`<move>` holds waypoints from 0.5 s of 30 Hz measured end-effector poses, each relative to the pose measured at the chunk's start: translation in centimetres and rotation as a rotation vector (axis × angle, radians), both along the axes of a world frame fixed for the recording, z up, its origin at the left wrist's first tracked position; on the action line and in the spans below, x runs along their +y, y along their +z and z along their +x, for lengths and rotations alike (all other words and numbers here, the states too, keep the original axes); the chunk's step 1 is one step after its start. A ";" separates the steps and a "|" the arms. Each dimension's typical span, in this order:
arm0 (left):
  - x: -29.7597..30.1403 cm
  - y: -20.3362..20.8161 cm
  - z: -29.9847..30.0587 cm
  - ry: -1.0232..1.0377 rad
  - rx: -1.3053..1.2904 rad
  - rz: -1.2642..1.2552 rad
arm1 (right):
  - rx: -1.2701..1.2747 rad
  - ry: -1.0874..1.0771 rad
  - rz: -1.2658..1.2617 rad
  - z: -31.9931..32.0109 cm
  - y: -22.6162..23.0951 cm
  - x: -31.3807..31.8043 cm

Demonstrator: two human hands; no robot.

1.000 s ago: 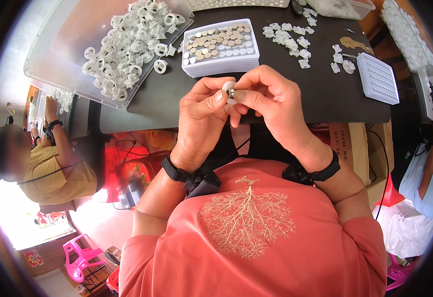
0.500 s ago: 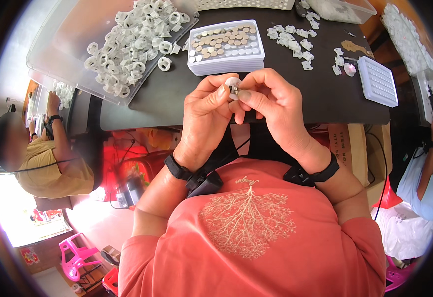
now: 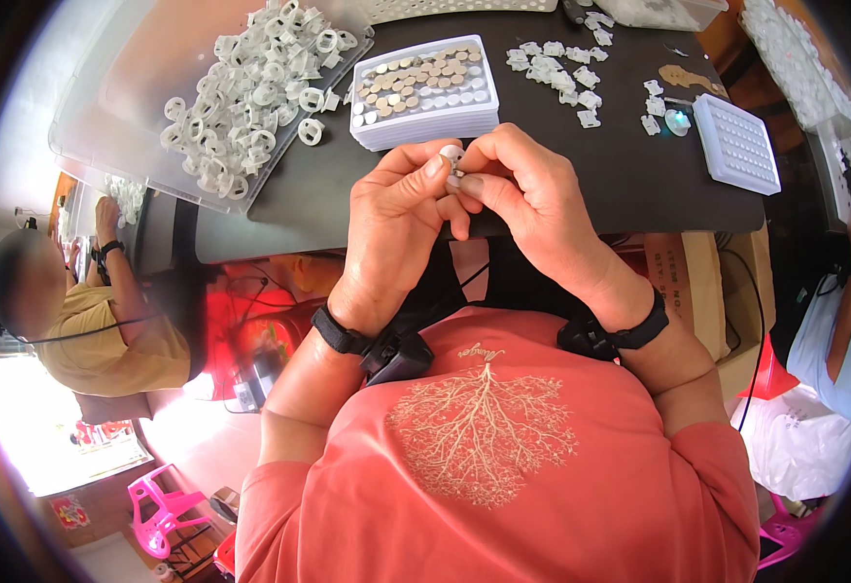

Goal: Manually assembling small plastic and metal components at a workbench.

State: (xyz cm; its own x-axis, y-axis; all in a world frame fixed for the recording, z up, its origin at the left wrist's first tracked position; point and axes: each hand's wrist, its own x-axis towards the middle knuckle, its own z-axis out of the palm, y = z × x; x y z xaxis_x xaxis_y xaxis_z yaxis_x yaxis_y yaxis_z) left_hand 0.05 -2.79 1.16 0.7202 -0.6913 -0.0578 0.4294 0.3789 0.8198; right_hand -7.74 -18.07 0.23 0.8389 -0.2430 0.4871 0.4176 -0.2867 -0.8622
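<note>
Between my fingertips, above the near edge of the dark table, is a small white plastic part (image 3: 452,154) with a bit of metal on it. My left hand (image 3: 396,204) pinches it from the left with thumb and forefinger. From the other side my right hand (image 3: 530,199) presses its thumb and forefinger against the lower part of it. My fingers cover most of the piece. Just beyond my hands, a stack of white trays (image 3: 425,131) carries rows of round button cells (image 3: 422,83), some tan, some silvery.
A clear bin (image 3: 85,126) at left holds a heap of translucent ring-shaped parts (image 3: 250,97). Small white plastic pieces (image 3: 561,78) lie scattered back right, near a lit part (image 3: 677,122) and a white dimpled tray (image 3: 736,144). Co-workers sit at left (image 3: 104,340) and right (image 3: 833,360).
The view has shifted slightly. My hands keep their pinch on the small part, with the fingers moved a little. The lit part at right has turned from pinkish to blue-green.
</note>
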 end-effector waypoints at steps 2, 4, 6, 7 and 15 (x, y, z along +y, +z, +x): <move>-0.3 0.3 -0.2 0.005 0.003 0.024 | 0.011 0.002 -0.026 0.1 -0.3 -0.6; -0.6 0.7 -0.4 0.044 -0.020 0.099 | 0.023 0.006 -0.052 0.0 -0.3 -1.2; -1.1 1.4 -0.9 0.076 -0.068 0.198 | -0.011 -0.145 -0.244 -0.3 0.0 -1.9; -1.4 1.5 -1.2 0.110 -0.116 0.293 | -0.012 -0.146 -0.241 -0.2 -0.1 -2.1; -3.3 -1.1 -1.0 0.356 -0.857 0.587 | -0.054 -0.415 -0.692 -0.1 -1.5 -2.4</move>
State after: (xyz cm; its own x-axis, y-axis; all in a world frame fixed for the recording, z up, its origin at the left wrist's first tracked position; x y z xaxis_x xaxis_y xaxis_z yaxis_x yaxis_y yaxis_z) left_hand -0.94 -6.11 0.06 0.8318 -0.4641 0.3046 -0.4249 -0.1790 0.8874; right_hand -7.81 -20.44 -1.26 0.7175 -0.1578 0.6784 0.1958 -0.8891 -0.4138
